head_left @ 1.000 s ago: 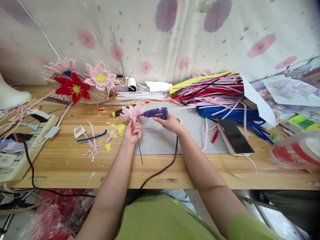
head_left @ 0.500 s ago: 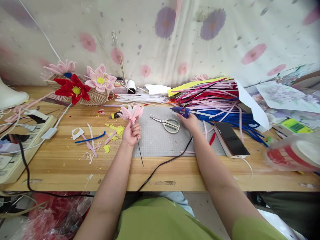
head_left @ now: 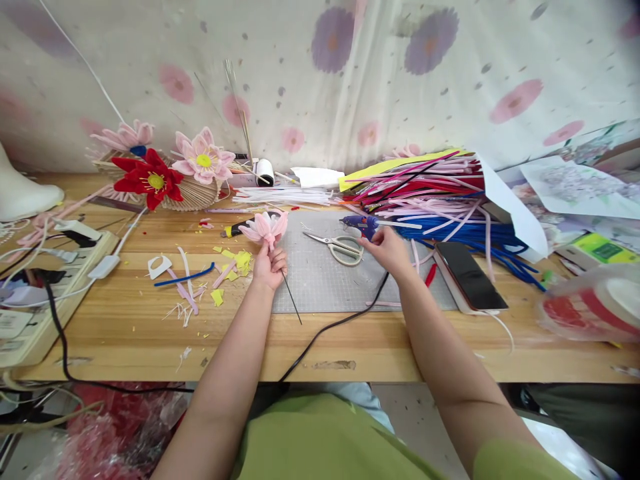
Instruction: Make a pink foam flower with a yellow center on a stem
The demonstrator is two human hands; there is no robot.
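My left hand [head_left: 271, 267] is closed around the dark stem of a pink fuzzy-petalled flower [head_left: 264, 230], whose head sits just above my fingers. The thin stem [head_left: 293, 298] sticks out below the fist, slanting down to the right. A blue hot glue gun [head_left: 359, 223] lies over the grey cutting mat [head_left: 310, 287], nozzle to the left, with a glue stick [head_left: 403, 225] out of its back. My right hand [head_left: 387, 252] has its fingers closed at the lower end of the gun's handle; the fingertips are partly hidden. Scissors [head_left: 345, 251] rest on the mat between the hands.
Bundled pipe cleaners [head_left: 430, 187] lie at the back right, near a phone [head_left: 470, 275] and a plastic-wrapped cup [head_left: 590, 303]. Finished flowers [head_left: 155, 180] stand back left. Yellow scraps [head_left: 243, 261] and a power strip [head_left: 60, 293] are to the left. A black cord [head_left: 330, 327] crosses the table front.
My right hand has slid back and down along the glue gun's handle, showing more of the gun and glue stick. The flower in my left hand has tilted and dropped slightly.
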